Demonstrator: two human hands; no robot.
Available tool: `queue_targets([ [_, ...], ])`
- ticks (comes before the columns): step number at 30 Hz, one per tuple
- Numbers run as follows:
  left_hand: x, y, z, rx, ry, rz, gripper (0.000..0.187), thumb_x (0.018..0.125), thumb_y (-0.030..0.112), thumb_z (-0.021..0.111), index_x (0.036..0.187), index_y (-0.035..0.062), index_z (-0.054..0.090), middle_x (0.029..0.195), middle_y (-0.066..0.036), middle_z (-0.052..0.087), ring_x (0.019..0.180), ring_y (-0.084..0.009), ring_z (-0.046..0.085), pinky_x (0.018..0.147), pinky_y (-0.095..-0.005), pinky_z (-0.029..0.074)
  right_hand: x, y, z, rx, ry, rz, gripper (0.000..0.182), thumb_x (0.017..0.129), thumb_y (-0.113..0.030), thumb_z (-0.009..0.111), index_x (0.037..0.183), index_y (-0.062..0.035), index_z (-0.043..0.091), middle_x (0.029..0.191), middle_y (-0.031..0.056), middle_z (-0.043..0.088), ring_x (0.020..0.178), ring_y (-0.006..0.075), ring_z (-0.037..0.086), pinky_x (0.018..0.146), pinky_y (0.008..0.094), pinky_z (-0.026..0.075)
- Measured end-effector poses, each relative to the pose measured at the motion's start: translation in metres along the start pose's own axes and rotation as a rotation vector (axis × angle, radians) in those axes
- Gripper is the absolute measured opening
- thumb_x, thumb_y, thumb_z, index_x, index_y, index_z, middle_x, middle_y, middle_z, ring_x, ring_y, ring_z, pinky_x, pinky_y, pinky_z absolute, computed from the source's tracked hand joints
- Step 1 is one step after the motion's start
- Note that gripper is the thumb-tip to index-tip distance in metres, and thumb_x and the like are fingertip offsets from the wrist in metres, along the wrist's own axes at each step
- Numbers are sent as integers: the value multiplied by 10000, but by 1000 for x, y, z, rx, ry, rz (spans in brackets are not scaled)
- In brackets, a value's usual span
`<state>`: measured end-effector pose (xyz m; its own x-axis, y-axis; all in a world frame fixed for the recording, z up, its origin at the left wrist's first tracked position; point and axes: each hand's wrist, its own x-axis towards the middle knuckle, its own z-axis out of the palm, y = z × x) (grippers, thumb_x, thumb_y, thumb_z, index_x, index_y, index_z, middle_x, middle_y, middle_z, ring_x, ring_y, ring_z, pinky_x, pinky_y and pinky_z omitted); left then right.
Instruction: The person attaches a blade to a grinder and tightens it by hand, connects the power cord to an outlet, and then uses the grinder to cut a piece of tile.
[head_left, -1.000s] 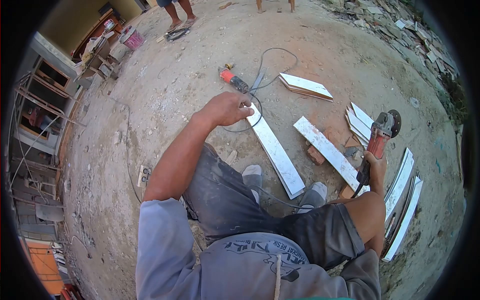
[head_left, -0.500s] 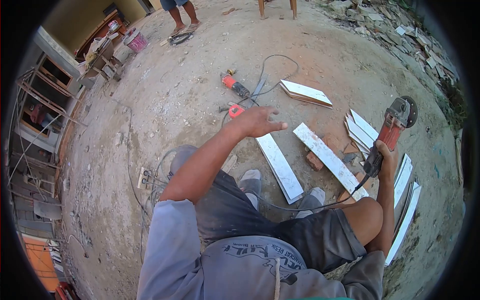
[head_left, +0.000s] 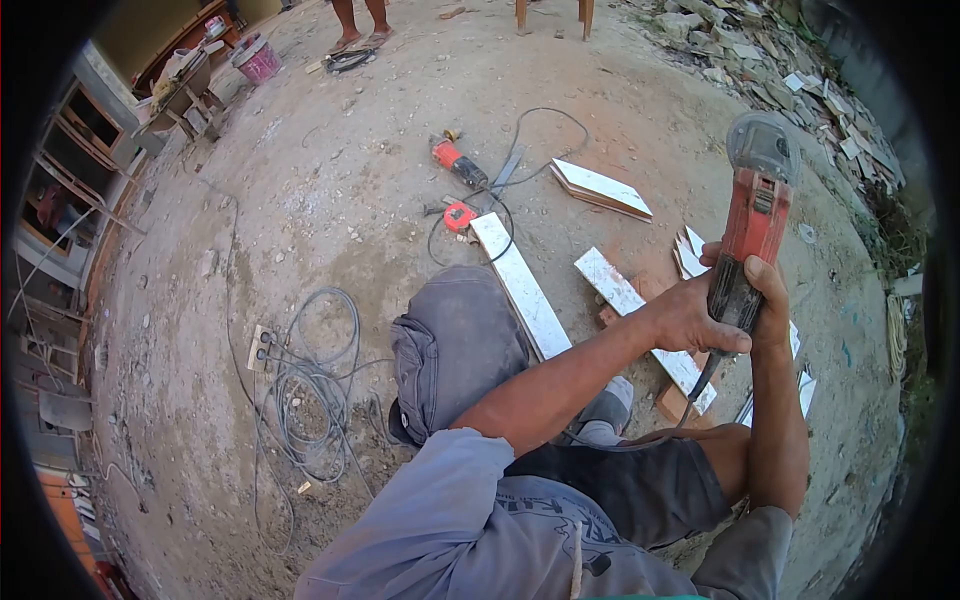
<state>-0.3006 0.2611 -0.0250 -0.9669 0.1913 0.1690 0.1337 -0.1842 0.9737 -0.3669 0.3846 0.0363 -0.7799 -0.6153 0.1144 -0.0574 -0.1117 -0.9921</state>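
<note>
An angle grinder [head_left: 752, 225], red with a black rear body, is held up at the right with its disc end pointing away from me. My right hand [head_left: 771, 300] is wrapped round its body from the right side. From the left, my left hand [head_left: 690, 316] reaches across and grips the rear part, thumb along the near end; its other fingers are mostly hidden behind the tool. The grinder's cord [head_left: 705, 378] hangs from the rear end toward my legs. Below the hands, a white tile strip [head_left: 632, 300] lies across brick pieces.
A second red power tool [head_left: 458, 160] and a red tape measure [head_left: 459, 216] lie on the ground ahead. Beside them is another white strip [head_left: 515, 280], with stacked cut pieces [head_left: 602, 188] farther off. Coiled cable [head_left: 310, 390] and a socket block [head_left: 261, 347] lie left. Another person's legs [head_left: 362, 20] stand beyond.
My left hand has come across to the right and closed on the grinder's rear part. The grinder has turned more upright and shifted left. My view has turned slightly.
</note>
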Motion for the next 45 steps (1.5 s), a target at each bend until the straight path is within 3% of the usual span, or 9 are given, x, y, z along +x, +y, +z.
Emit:
queue_targets([
  [3,-9,-10,1,141,175,230,876,636,487,807,1257,-22,458,1011,-153,642,934,-304,644,861,-389,515,-1,-1,10,-88,-53,-36,695,781,-497,667,1185,56,549,1049,192,646,934,225,647,819,348,538],
  [6,-26,6,-13,583,237,-113,932,603,447,804,1306,-31,420,1013,-267,645,985,-415,634,866,-427,506,5,1,23,-91,95,-10,586,811,-446,678,1136,24,546,977,154,646,882,225,663,806,355,541],
  [9,-32,16,-12,603,228,-143,927,605,452,803,1301,-28,423,1019,-260,651,982,-415,638,865,-432,506,4,1,30,-45,134,26,549,827,-443,667,1112,10,547,940,145,639,836,227,668,769,348,549],
  [14,-29,-13,-21,319,252,91,947,622,440,844,1320,-30,409,1127,-195,621,1028,-304,629,891,-389,497,10,-5,52,10,161,33,527,818,-417,671,1120,-7,540,916,105,613,791,176,624,722,310,512],
  [16,-26,-17,-19,-127,209,224,890,669,436,857,1308,-17,434,1128,-103,590,1016,-198,595,886,-334,493,11,-8,59,14,170,16,522,821,-424,666,1110,-9,538,915,105,613,782,184,626,718,315,513],
  [19,-27,-11,-25,-385,85,131,813,712,436,846,1280,-5,468,1067,-52,582,985,-139,575,878,-288,487,13,-10,66,-12,132,1,527,822,-426,663,1111,-5,534,904,100,607,781,183,624,713,323,515],
  [30,-31,-18,-45,-159,254,77,559,800,323,773,1188,21,507,917,-40,618,817,-126,620,745,-272,510,45,9,74,135,-12,-39,497,811,-428,643,1072,-21,528,832,103,606,701,188,635,644,315,530],
  [39,-37,-14,-41,-134,316,66,564,782,313,783,1181,20,512,937,-42,618,844,-121,610,773,-277,503,43,9,70,113,-57,-20,482,815,-401,638,1095,-27,519,884,108,593,743,186,624,675,314,523],
  [45,-33,-12,-39,46,517,53,528,765,217,797,1178,13,540,970,-40,644,889,-117,615,785,-293,513,41,5,71,-3,-100,-59,620,860,-430,648,1284,-6,491,1083,68,584,991,156,547,883,300,434],
])
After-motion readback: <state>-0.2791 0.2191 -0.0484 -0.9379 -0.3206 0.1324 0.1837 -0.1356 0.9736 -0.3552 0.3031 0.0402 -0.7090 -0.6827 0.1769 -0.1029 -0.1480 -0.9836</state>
